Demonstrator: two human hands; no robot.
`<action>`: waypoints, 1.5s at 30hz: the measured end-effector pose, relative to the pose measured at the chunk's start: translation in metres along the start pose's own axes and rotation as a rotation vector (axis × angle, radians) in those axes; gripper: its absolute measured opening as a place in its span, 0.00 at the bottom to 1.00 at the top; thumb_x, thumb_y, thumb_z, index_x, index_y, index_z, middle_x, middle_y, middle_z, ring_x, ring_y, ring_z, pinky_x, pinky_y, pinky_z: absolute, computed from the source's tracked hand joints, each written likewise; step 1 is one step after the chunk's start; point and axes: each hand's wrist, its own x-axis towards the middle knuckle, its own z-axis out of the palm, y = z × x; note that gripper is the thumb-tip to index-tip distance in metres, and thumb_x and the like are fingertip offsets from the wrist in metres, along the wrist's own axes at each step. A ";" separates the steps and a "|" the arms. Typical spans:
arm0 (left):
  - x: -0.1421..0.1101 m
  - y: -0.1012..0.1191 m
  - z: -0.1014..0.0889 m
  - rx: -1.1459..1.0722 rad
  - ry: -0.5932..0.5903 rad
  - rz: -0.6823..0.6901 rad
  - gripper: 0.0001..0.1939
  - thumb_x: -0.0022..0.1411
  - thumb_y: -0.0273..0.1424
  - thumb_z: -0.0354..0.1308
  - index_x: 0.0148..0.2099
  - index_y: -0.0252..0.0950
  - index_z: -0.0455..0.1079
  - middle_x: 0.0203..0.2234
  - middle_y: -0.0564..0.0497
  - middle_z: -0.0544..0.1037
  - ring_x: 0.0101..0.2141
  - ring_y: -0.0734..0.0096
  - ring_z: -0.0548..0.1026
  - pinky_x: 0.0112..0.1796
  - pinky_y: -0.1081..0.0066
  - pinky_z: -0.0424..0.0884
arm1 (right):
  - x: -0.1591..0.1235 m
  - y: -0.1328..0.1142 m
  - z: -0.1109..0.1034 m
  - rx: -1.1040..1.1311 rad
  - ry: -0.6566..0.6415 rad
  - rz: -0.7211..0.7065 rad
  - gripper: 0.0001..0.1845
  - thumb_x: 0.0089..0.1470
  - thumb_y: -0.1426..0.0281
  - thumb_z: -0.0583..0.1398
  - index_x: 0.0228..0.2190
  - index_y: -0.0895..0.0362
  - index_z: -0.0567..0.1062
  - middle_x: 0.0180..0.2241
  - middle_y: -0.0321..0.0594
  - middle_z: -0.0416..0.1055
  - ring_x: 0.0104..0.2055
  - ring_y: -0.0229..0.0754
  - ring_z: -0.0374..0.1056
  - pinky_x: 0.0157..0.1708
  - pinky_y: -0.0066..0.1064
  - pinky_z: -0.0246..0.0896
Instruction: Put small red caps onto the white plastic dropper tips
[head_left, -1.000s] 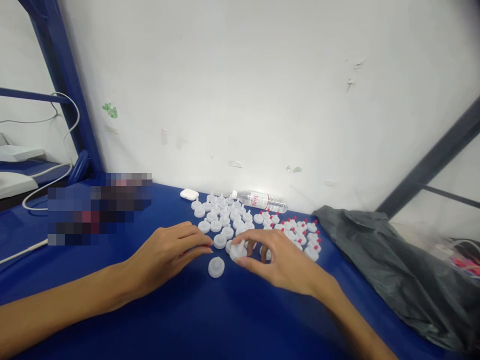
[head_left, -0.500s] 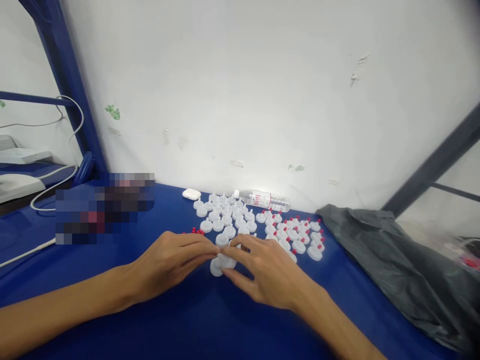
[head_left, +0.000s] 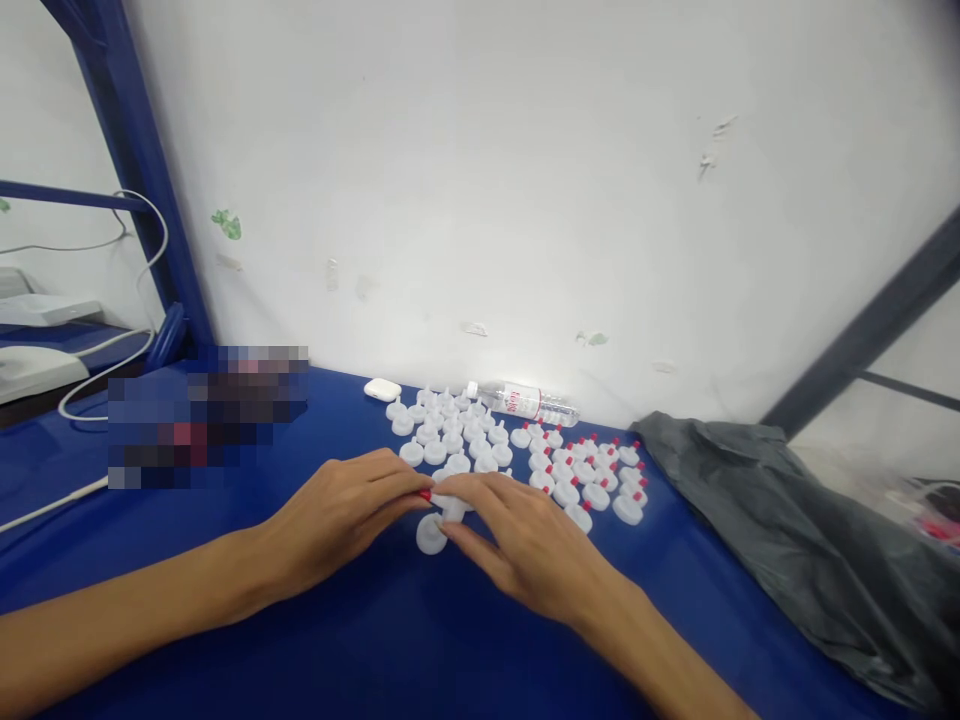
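Observation:
Between the fingertips of my left hand (head_left: 358,505) is a small red tip cap (head_left: 424,495), pinched and partly covered. My right hand (head_left: 521,535) grips a white spout lid (head_left: 453,509) by its round base, tilted so that its narrow end points at the red cap. Fingers hide where the two parts meet, so I cannot tell whether they touch. Just below, another white lid (head_left: 430,535) rests on the blue surface. Beyond my hands stand several white spout lids (head_left: 451,441) without red tips. To their right are several lids with red tips (head_left: 596,496).
A clear plastic bottle (head_left: 521,401) lies along the white wall, near a small white case (head_left: 382,389). Dark grey fabric (head_left: 780,520) spreads over the right side. At the left are a blue metal post (head_left: 154,180) and a white cable (head_left: 67,497).
A red cap now shows at my left fingertips. The white lid in my right hand has tilted toward it. The loose red caps behind my left hand are now out of sight.

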 end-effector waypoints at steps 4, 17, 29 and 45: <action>-0.003 -0.002 0.002 0.006 -0.058 -0.010 0.15 0.87 0.29 0.49 0.54 0.41 0.78 0.40 0.51 0.86 0.39 0.68 0.82 0.36 0.71 0.75 | 0.001 -0.005 -0.001 0.015 0.120 -0.086 0.09 0.79 0.67 0.61 0.56 0.54 0.74 0.49 0.43 0.87 0.49 0.44 0.85 0.53 0.35 0.83; -0.004 0.018 -0.005 -0.098 -0.032 -0.003 0.15 0.83 0.23 0.47 0.42 0.42 0.69 0.29 0.55 0.78 0.29 0.66 0.72 0.29 0.66 0.65 | -0.001 -0.015 0.002 -0.168 0.204 -0.236 0.17 0.74 0.78 0.56 0.36 0.50 0.79 0.45 0.44 0.85 0.44 0.46 0.80 0.44 0.35 0.84; 0.003 0.004 -0.002 0.051 -0.018 -0.115 0.13 0.82 0.28 0.51 0.59 0.41 0.76 0.43 0.49 0.84 0.42 0.61 0.79 0.39 0.64 0.76 | 0.007 0.010 -0.012 -0.278 0.044 -0.118 0.12 0.74 0.73 0.60 0.52 0.55 0.82 0.47 0.48 0.86 0.45 0.50 0.83 0.46 0.42 0.80; -0.010 -0.025 0.009 0.226 -0.298 -0.273 0.12 0.80 0.26 0.55 0.49 0.37 0.82 0.47 0.44 0.81 0.48 0.55 0.74 0.37 0.65 0.76 | -0.026 0.086 -0.034 -0.325 -0.341 0.434 0.31 0.84 0.55 0.47 0.69 0.56 0.78 0.66 0.50 0.80 0.72 0.59 0.73 0.73 0.63 0.65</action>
